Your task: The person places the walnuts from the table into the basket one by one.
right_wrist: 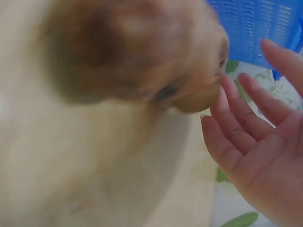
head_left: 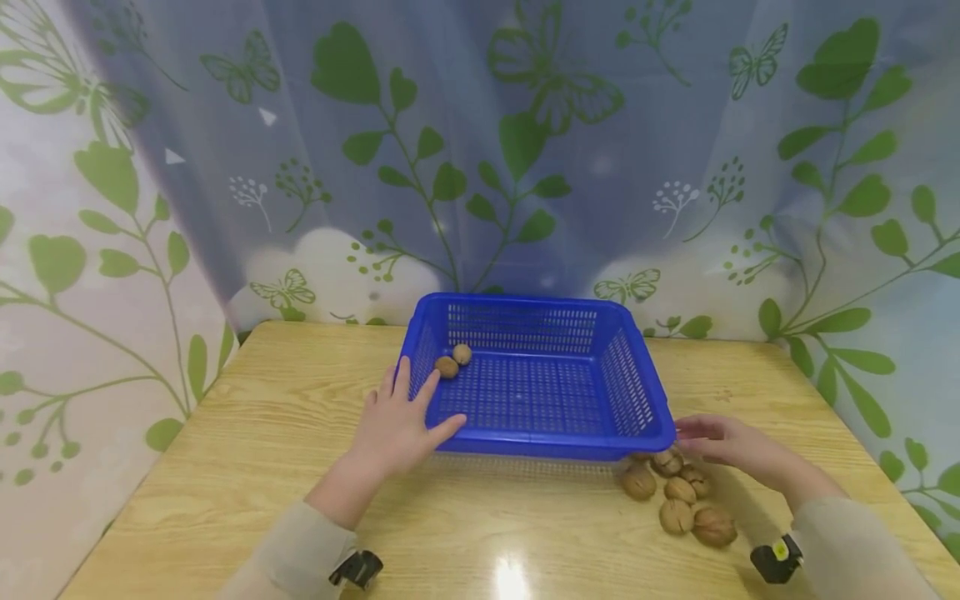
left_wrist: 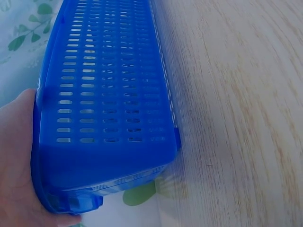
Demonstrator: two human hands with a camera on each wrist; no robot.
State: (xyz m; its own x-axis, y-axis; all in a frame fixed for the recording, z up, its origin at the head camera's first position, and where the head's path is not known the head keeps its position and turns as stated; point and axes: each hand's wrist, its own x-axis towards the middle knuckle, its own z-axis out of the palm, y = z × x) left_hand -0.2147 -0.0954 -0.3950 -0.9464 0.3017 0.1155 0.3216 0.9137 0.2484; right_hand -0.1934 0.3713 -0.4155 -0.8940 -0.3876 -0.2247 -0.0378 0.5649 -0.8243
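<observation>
A blue plastic basket with slotted walls stands on the wooden table, two walnuts lying inside at its left. My left hand is spread at the basket's front left corner, fingers over the rim; the left wrist view shows the hand against that rim. Beside the front right corner is my right hand, near several loose walnuts. In the right wrist view the fingers of this hand are loosely bent, palm showing, beside blurred walnuts. Whether they touch a walnut I cannot tell.
The wooden table reaches back to a patterned curtain with leaves and butterflies. More patterned cloth hangs at the left side. The basket's back rim is close to the curtain.
</observation>
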